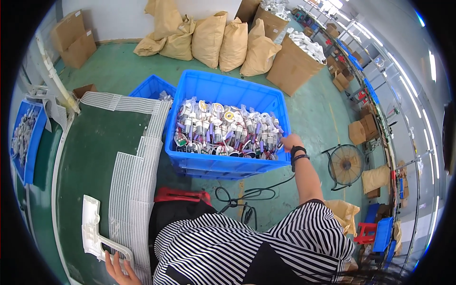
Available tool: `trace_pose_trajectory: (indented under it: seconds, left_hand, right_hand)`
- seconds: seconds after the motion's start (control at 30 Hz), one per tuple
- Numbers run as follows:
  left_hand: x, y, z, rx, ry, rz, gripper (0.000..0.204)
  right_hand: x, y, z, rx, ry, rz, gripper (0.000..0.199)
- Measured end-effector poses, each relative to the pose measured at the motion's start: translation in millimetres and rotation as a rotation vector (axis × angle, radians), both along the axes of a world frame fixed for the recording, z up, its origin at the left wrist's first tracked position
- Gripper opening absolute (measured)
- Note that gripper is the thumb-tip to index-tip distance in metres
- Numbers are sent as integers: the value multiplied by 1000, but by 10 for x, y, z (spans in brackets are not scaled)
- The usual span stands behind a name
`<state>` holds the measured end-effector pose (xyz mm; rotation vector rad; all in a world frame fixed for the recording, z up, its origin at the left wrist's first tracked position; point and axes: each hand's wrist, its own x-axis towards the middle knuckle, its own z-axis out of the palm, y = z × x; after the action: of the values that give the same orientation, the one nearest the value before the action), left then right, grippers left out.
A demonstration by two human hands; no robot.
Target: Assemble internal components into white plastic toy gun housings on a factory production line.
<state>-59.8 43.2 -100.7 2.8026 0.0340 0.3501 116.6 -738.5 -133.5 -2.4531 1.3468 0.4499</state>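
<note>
At the lower left, my left hand (pixel 121 270) has its fingers spread at the handle end of a white plastic housing shell (pixel 91 223). The shell lies on a green conveyor belt (pixel 90 156). My right arm reaches forward to the right side of a large blue crate (pixel 223 164). There my right hand (pixel 292 141) is closed at the rim, beside the parts inside; what its fingers hold is hidden. Rows of small motor assemblies (pixel 228 126), with white caps, grey cylinders and red and purple wires, fill the crate.
White mesh strips (pixel 130 190) edge the belt. Black cable (pixel 251 194) and a floor fan (pixel 346 165) are on the floor to the right. Stuffed tan sacks (pixel 209 40) and a carton of white parts (pixel 297 64) stand beyond the crate. A blue bin (pixel 29 142) is far left.
</note>
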Motion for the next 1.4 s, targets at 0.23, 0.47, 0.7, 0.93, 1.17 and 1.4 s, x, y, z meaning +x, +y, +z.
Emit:
trace_pose_trajectory:
  seconds: [0.23, 0.47, 0.7, 0.93, 1.17, 1.4]
  left_hand:
    - [84, -275, 335, 41, -33, -4, 30]
    - [20, -301, 446, -48, 29, 51, 36]
    - [-93, -194, 454, -203, 7, 51, 43]
    - [610, -391, 1223, -1093, -131, 76, 39]
    - [1322, -607, 1668, -903, -209, -2, 73]
    - [1749, -280, 1719, 0, -326, 165, 58]
  right_hand:
    - [271, -306, 334, 846, -1061, -236, 33]
    - [892, 317, 1570, 1230, -1553, 162, 41]
    - [1466, 1579, 2737, 1714, -1373, 913, 49]
    - [2000, 3854, 2649, 1923, -841, 1033, 46]
    - [1703, 5698, 1838, 2095, -241, 903, 13]
    - [1430, 6347, 1775, 1933, -210, 1407, 23]
